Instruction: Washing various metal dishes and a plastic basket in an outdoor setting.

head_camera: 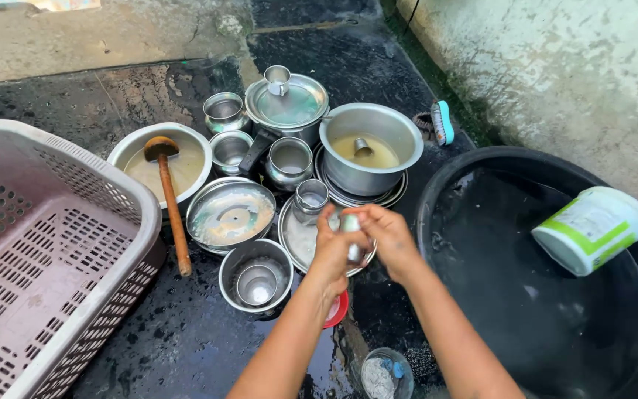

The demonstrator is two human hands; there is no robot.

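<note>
fingers (334,225): both hands curled tight | left hand (334,247) and right hand (387,235) grip small steel cup (351,230)

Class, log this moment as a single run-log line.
left hand: grips small steel cup | right hand: same cup | below: round steel plate | right: black water tub

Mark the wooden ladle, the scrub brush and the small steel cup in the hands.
wooden ladle (173,214), head view, middle of its handle.
scrub brush (443,122), head view, its blue back.
small steel cup (351,224), head view, its side between both hands.
</note>
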